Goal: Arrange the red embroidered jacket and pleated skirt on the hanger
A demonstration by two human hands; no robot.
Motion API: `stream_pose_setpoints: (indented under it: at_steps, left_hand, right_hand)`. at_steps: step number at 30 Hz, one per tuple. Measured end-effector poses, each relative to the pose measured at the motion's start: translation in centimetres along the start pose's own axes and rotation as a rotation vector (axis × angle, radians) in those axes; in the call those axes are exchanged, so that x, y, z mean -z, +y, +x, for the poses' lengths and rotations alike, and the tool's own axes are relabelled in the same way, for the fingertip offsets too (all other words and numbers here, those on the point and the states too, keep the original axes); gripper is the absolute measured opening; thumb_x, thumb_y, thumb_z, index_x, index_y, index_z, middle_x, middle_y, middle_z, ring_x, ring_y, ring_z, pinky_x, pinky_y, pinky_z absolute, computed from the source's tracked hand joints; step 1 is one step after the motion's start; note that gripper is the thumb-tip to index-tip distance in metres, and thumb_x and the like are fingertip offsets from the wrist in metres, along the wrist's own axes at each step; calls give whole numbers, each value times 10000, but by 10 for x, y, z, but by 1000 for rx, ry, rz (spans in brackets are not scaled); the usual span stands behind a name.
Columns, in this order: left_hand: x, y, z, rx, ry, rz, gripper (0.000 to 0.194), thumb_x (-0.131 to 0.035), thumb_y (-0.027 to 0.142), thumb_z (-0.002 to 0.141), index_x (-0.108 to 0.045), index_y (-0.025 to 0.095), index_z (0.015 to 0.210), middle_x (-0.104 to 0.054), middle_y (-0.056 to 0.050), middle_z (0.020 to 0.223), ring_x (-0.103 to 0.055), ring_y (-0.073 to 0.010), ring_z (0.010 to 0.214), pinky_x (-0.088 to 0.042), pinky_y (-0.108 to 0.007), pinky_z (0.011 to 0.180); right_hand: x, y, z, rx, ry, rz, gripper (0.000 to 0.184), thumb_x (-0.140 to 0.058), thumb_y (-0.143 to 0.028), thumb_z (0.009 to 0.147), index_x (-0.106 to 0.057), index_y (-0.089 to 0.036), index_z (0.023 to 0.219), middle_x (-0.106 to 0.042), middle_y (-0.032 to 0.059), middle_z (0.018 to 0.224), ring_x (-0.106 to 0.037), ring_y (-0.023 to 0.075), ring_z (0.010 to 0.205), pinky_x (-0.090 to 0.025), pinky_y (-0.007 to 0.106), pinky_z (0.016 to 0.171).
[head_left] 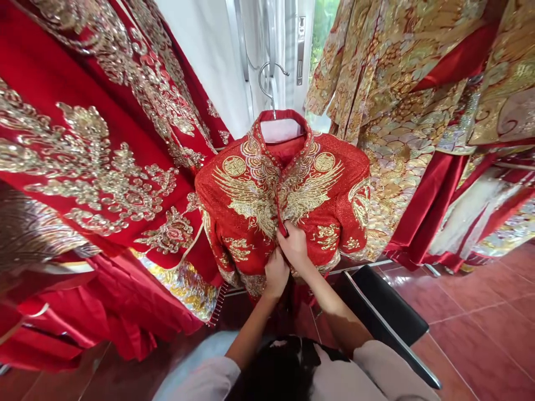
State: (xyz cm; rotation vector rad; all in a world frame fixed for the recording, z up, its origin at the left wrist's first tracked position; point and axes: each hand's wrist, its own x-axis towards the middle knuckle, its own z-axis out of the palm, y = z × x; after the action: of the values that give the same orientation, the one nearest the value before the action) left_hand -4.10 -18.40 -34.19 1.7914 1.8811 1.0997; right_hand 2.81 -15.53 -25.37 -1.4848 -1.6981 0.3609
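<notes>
A red jacket (251, 195) with gold phoenix embroidery hangs in front of me on a metal hanger (270, 83). Both of my hands meet at its front opening, low on the chest. My right hand (295, 245) pinches the red fastening strip at the centre seam. Just below it, my left hand (276, 274) grips the jacket's lower front edge with closed fingers. The fingertips of both hands are buried in the cloth.
Red robes with gold embroidery (83, 167) hang close on the left. Gold-patterned robes (397, 111) hang on the right. A black chair seat (388, 312) stands just right of my arms. A window frame (298, 50) is behind the jacket. The floor is red tile (493, 328).
</notes>
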Motion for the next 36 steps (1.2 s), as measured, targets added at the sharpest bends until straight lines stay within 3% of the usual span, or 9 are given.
stream_pose_setpoints:
  at_steps: [6, 11, 14, 17, 19, 21, 23, 28, 36]
  left_hand:
    - [-11, -17, -36, 55, -47, 162, 157, -492, 43, 750, -570, 178, 761, -637, -104, 799, -638, -237, 833, -482, -289, 743]
    - [-3, -20, -8, 64, -146, 199, 253, -440, -3, 747, -587, 154, 880, -647, -127, 922, -625, -236, 887, -463, -290, 743]
    - [30, -11, 18, -24, -273, 134, 172, -488, 57, 781, -600, 156, 867, -652, -70, 830, -624, -197, 771, -457, -259, 672]
    - [91, 23, 42, -214, -423, 12, 110, -565, 265, 844, -633, 190, 801, -653, -1, 762, -610, -146, 710, -466, -220, 662]
    - [139, 60, 63, -454, -249, -55, 220, -479, 339, 909, -642, 193, 893, -657, -27, 832, -603, -162, 774, -478, -260, 730]
    - [181, 99, 93, -692, 127, 33, 213, -481, 338, 904, -634, 194, 931, -648, -68, 937, -579, -213, 932, -451, -343, 871]
    - [208, 131, 128, -766, 322, 137, 197, -546, 362, 869, -621, 203, 959, -622, -93, 1018, -526, -262, 1066, -400, -399, 961]
    - [214, 149, 195, -700, 221, 194, 280, -480, 397, 914, -581, 148, 833, -564, -74, 749, -563, -266, 915, -424, -391, 859]
    - [225, 128, 211, -633, 185, -104, 501, -452, 402, 941, -267, 226, 511, -223, 21, 515, -283, -131, 557, -278, -275, 554]
  right_hand:
    - [12, -10, 13, 156, 65, 222, 335, -463, -341, 815, -328, -188, 549, -383, -29, 493, -338, 86, 465, -259, 217, 513]
    - [38, -41, 44, 196, -78, -46, 424, -502, -444, 876, -422, -172, 561, -436, -3, 528, -345, 93, 488, -229, 241, 522]
    - [77, -48, 49, 254, -95, -140, 463, -521, -520, 864, -493, -167, 567, -476, 2, 529, -374, 96, 486, -248, 245, 520]
    - [132, -43, 68, 347, 281, -109, 399, -499, -522, 877, -608, -174, 715, -575, 18, 634, -482, 121, 571, -359, 260, 591]
    - [165, -35, 97, 500, 426, -144, 317, -560, -477, 844, -651, -186, 930, -652, 55, 874, -567, 176, 779, -428, 326, 743]
    - [183, -26, 130, 664, 315, -186, 431, -622, -461, 797, -611, -203, 1142, -639, 76, 1093, -565, 230, 979, -425, 398, 873]
    - [186, -17, 159, 741, 177, -212, 514, -638, -456, 788, -570, -212, 1235, -625, 79, 1156, -548, 253, 1051, -401, 442, 931]
    - [168, -18, 196, 713, 146, -112, 357, -517, -445, 885, -654, -145, 1020, -653, 64, 865, -574, 218, 878, -424, 387, 868]
    - [175, -68, 223, 612, 148, 58, 489, -522, -503, 873, -331, -233, 512, -348, -4, 546, -357, 137, 632, -325, 288, 678]
